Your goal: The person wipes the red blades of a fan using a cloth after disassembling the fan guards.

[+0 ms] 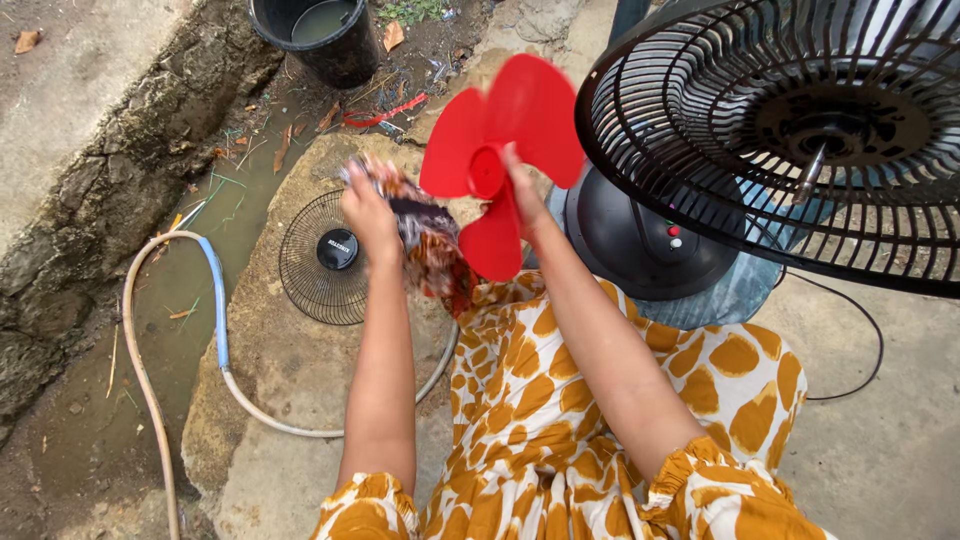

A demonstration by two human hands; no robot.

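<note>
Fan blade (497, 150): one, red, three vanes, held up above the lap, in front of the fan's back guard (790, 140). Right hand (522, 190) closes on the hub; left hand (368, 212) bunches one patterned rag (428, 240) against it. Best wiped vane by vane, hub kept steady. Also: one front grille (325, 258) on the stone, one hose (215, 310), one black bucket (320, 35).

We see a smooth, glossy red plastic fan blade (500, 160), a patterned cloth rag (428, 240), black wire grille (322, 258), and rough stone slab (290, 360).
</note>
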